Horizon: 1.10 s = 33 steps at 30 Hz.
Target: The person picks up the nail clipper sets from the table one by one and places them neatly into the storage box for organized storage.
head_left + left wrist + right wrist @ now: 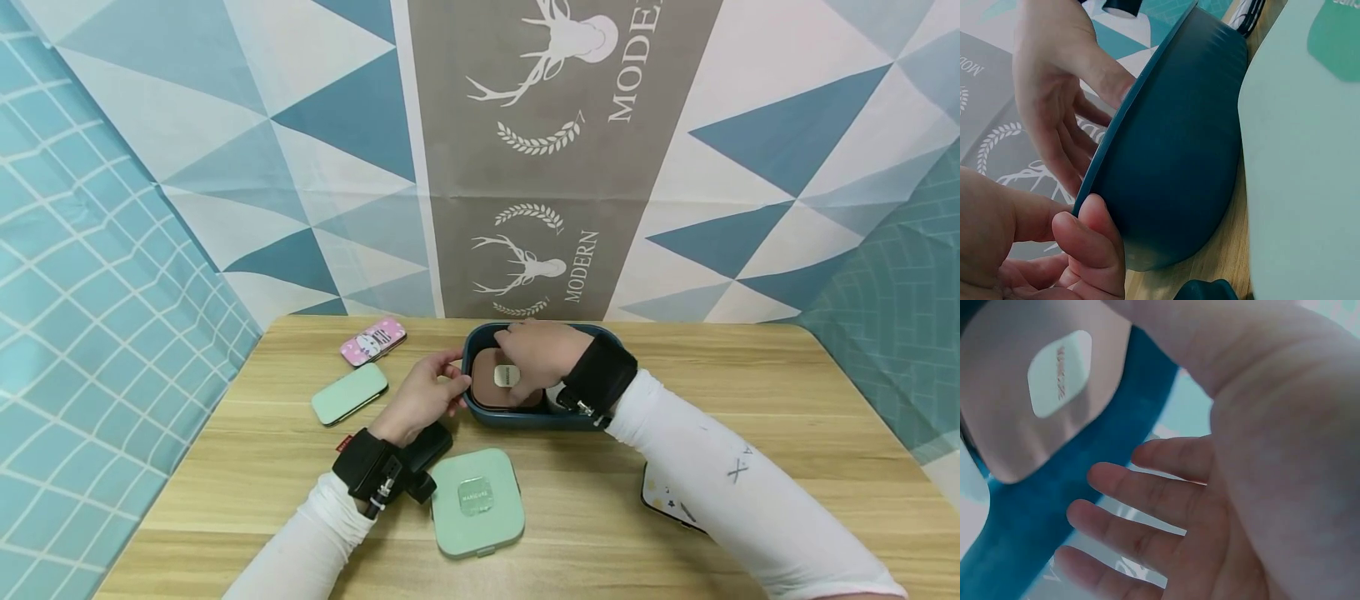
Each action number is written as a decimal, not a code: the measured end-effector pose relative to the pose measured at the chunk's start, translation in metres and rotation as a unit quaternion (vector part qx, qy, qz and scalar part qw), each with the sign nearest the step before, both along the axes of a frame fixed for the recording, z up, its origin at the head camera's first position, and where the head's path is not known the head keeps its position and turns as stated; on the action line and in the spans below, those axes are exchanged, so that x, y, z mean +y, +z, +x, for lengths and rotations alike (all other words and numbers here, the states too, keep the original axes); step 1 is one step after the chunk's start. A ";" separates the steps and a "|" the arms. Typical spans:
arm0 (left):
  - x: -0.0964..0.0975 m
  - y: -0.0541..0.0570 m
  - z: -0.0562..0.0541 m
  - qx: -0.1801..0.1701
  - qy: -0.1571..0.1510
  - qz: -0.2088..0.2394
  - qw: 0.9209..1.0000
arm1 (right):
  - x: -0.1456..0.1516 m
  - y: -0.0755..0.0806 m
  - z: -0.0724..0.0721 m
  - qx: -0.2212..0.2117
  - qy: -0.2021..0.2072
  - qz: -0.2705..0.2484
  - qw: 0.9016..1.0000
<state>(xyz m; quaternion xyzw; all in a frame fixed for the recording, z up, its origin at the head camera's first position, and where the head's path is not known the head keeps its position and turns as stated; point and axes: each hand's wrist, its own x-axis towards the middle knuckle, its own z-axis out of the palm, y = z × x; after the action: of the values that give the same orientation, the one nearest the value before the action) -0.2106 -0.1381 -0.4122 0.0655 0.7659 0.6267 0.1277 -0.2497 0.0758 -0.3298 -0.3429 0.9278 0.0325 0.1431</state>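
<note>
A dark blue oval bin (pixel 540 421) stands near the back of the wooden table. My left hand (pixel 423 396) pinches its left rim between thumb and fingers, seen closely in the left wrist view beside the bin's wall (pixel 1172 144). Inside the bin lies a brown square case (pixel 487 371) with a pale label; the right wrist view shows its lid (pixel 997 394). My right hand (pixel 543 354) is over the bin by this case, its fingers extended in the right wrist view. Whether the thumb touches the lid is unclear. A white item (pixel 557 398) is partly hidden under the right wrist.
A mint square case (pixel 480 533) lies in front of the bin. To the left are a mint oblong case (pixel 350 393) and a pink patterned case (pixel 373 342). A black object (pixel 431 446) sits by the left wrist. A white patterned case (pixel 663 497) is partly under the right sleeve.
</note>
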 end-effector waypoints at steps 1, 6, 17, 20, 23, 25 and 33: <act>0.000 0.000 0.000 0.000 0.000 0.001 1.000 | 0.003 0.002 0.001 0.001 -0.001 -0.004 1.000; 0.000 0.000 0.000 0.001 0.002 0.001 1.000 | 0.016 0.008 0.003 0.005 -0.014 -0.025 1.000; 0.000 -0.002 -0.001 0.002 0.000 0.002 1.000 | 0.036 0.020 0.015 0.039 -0.012 -0.067 0.997; 0.000 -0.001 0.000 0.002 0.000 0.001 1.000 | 0.043 0.024 0.019 0.046 -0.020 -0.076 0.996; 0.001 -0.001 0.000 0.001 0.002 0.000 1.000 | 0.049 0.027 0.023 0.054 -0.025 -0.080 0.995; 0.001 -0.001 0.000 0.001 0.002 0.000 1.000 | 0.053 0.027 0.026 0.063 -0.025 -0.081 0.994; 0.001 0.000 0.001 -0.002 0.002 0.001 1.000 | 0.070 0.023 0.031 0.077 -0.031 -0.098 0.992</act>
<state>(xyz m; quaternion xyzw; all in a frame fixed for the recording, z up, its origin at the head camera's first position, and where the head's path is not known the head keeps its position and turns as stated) -0.2101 -0.1368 -0.4126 0.0632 0.7651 0.6279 0.1277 -0.2185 0.1459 -0.3069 -0.3228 0.9450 -0.0362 0.0377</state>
